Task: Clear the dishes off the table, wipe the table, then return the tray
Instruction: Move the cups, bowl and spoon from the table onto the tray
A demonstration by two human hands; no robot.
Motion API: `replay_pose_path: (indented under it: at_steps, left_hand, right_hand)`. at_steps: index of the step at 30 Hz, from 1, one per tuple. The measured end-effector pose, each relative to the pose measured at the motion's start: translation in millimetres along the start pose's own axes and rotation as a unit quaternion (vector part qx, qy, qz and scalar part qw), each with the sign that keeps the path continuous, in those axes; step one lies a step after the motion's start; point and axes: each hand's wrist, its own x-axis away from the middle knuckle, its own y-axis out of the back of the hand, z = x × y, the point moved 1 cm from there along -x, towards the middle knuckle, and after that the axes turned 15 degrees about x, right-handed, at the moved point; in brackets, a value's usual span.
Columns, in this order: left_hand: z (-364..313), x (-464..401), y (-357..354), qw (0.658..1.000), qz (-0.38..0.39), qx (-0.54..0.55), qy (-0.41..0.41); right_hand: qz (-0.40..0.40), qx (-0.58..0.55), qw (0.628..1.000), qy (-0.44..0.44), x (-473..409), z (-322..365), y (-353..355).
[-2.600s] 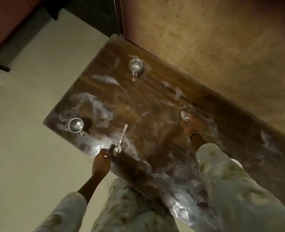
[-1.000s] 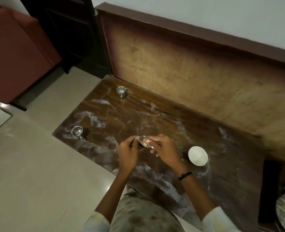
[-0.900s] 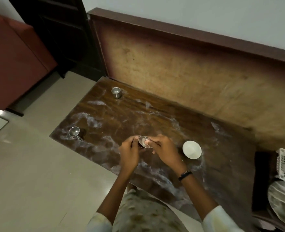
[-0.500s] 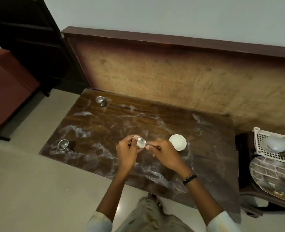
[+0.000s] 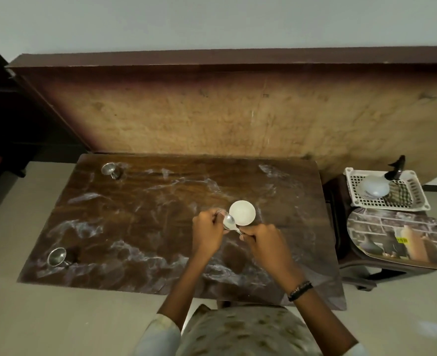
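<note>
My left hand (image 5: 208,233) grips a small steel cup (image 5: 220,211); only its rim shows above my fingers. My right hand (image 5: 263,240) pinches the handle of a steel spoon (image 5: 229,222), whose bowl lies against the left hand. Both hands hover over the dark wooden table (image 5: 161,227), just in front of a white bowl (image 5: 242,212) standing on it. Two more steel cups stand on the table, one at the far left corner (image 5: 109,169) and one at the near left (image 5: 56,256). A patterned tray (image 5: 402,237) lies on a stool to the right.
Behind the tray, a white plastic basket (image 5: 415,199) holds a white bowl (image 5: 374,188) and a checked cloth (image 5: 398,195). A wooden board (image 5: 238,111) leans against the wall behind the table. Whitish smears cover the tabletop. Pale floor lies to the left and front.
Both hands, holding the cup and spoon together, have drifted right to the white bowl. The view has swung right, bringing the stool with the tray and basket fully into sight.
</note>
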Motion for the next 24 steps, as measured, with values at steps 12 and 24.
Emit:
replay_pose_path:
  at_steps: [12, 24]
  left_hand:
    - [3, 22, -175, 0.99, 0.128, -0.024, 0.061]
    - [44, 42, -396, 0.96, 0.16, 0.005, 0.229]
  right_hand:
    - [0.277, -0.507, 0.794, -0.191, 37, -188, 37]
    - [0.124, -0.531, 0.749, -0.377, 42, -409, 9]
